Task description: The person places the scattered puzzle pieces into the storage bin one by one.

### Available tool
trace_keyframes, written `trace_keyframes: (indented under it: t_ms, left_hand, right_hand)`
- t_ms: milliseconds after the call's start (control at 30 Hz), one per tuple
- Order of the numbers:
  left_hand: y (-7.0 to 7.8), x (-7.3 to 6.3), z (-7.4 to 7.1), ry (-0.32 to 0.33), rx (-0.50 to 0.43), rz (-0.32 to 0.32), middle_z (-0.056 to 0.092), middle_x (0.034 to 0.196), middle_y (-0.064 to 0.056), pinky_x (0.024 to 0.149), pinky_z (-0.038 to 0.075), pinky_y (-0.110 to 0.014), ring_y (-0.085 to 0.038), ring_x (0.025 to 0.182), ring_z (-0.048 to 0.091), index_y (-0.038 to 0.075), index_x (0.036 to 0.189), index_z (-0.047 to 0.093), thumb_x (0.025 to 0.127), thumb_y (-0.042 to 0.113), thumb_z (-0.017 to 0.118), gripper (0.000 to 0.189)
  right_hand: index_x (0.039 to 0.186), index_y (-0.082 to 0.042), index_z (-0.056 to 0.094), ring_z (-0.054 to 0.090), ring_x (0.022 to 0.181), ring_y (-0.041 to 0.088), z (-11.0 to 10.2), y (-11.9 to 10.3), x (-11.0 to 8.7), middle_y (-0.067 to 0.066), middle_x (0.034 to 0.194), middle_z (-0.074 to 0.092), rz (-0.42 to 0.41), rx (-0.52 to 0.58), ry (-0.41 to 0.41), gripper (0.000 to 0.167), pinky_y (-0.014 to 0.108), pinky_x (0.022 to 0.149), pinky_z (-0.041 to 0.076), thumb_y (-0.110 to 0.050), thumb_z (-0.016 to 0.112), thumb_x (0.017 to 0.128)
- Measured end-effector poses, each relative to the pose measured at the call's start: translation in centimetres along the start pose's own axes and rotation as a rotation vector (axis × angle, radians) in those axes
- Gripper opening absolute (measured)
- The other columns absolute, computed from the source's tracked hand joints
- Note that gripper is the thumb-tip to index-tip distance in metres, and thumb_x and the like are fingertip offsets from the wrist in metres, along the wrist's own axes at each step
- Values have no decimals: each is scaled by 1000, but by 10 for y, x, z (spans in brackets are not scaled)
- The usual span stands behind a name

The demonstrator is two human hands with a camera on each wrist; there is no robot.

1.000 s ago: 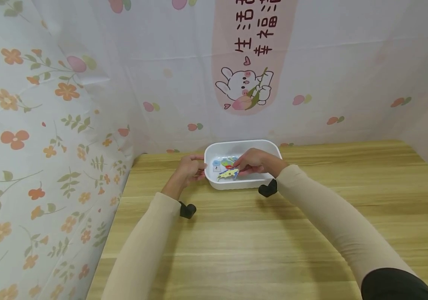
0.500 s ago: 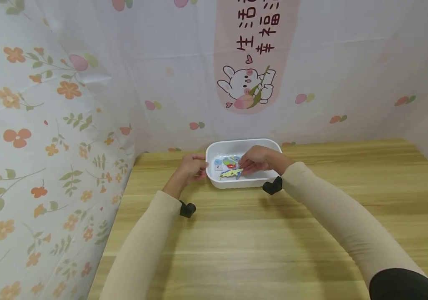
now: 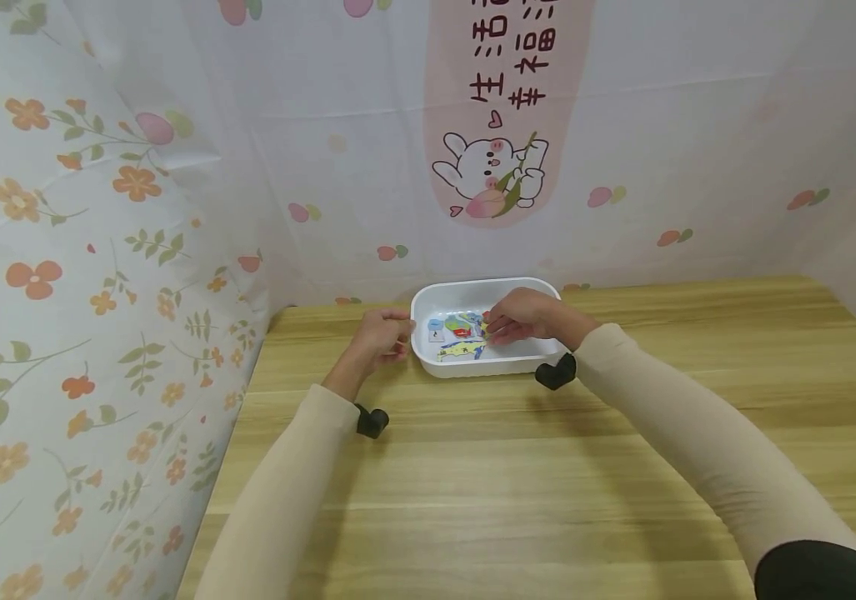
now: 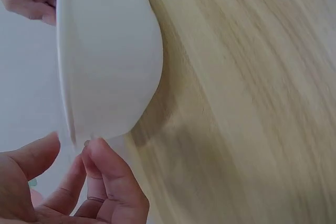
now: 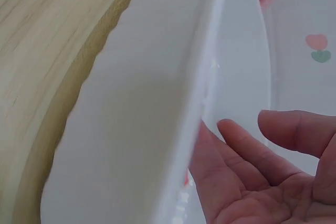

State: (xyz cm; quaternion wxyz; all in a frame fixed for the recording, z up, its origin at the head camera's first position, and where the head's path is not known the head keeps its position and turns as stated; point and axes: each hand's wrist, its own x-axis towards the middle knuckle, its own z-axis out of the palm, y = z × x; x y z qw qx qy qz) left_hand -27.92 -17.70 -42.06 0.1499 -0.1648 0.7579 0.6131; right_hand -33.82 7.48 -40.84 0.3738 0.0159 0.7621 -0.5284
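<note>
My left hand [image 3: 382, 337] is at the left end of a white plastic tub [image 3: 424, 361], its fingertips at the outer wall near the rim. In the left wrist view, its thumb stands apart from the fingers. My right hand [image 3: 519, 317] reaches inside the tub, thumb apart from the fingers in the right wrist view. Its fingertips are beside flat, coloured, irregularly shaped pieces that look like puzzle pieces. A yellow piece edged in blue [image 3: 461, 350] lies nearest the front wall. Behind it are a green and red piece [image 3: 458, 327] and a pale blue and white piece [image 3: 436, 331]. The hand hides part of the pile.
The tub stands on a wood-grain table [image 3: 428, 483], close to the cloth hung behind it [image 3: 337, 183]. Another flowered cloth [image 3: 97, 333] hangs at the left. A black wrist device shows on each forearm.
My right hand has let go of the yellow piece, which was tilted up and now lies in the tub. That hand has shifted slightly right and up; the left hand stays at the rim.
</note>
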Motion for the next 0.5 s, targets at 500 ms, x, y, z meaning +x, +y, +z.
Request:
trace_keyframes:
  t_ms: [500]
  left_hand:
    - [4,-29,-26,101,524,404,63,119,-18,85,53,-47,-32,105,61,8,138,52,99,47,49,55]
  right_hand:
    - [137,2,51,56,122,36,-45,18,-52,23,135,55,-318,-373,233,63,46,97,49,-48,51,98]
